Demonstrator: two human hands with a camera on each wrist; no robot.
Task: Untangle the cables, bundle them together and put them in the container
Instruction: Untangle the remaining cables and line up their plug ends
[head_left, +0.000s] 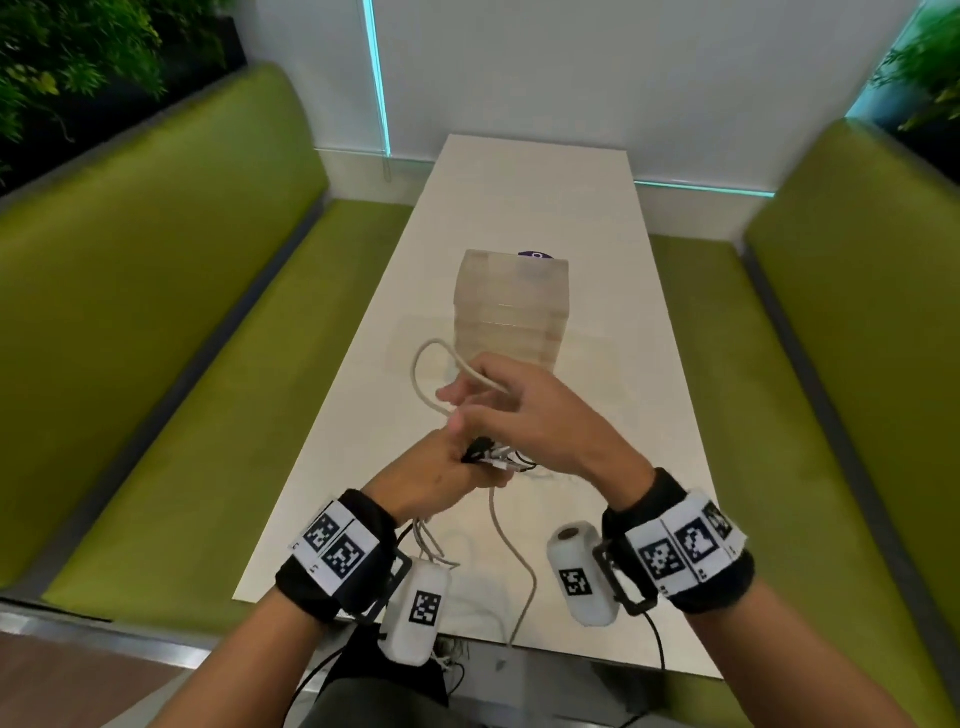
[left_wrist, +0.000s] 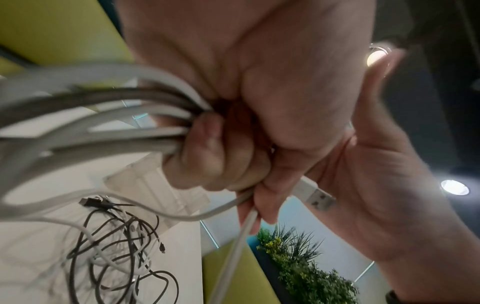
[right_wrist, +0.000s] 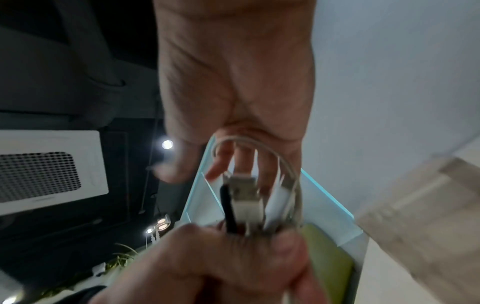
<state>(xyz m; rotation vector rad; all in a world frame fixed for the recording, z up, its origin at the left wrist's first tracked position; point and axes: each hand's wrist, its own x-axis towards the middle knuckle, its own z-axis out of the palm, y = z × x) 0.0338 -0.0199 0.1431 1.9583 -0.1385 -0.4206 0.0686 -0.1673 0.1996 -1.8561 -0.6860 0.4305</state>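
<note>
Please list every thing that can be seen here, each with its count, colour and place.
cable bundle: several, white and grey, gripped in left fist
loose cables: tangled heap, black and white, on table
container: one, translucent, mid-table behind hands
table: one, white, between benches
benches: two, green, either side
plants: green, upper corners
left hand: grips bundle
right hand: loops a white cable over bundle

On my feed both wrists have black wristbands with white strips of square black-and-white tags. Each has a white camera pod on a black bracket, thin black cables trailing off.
</note>
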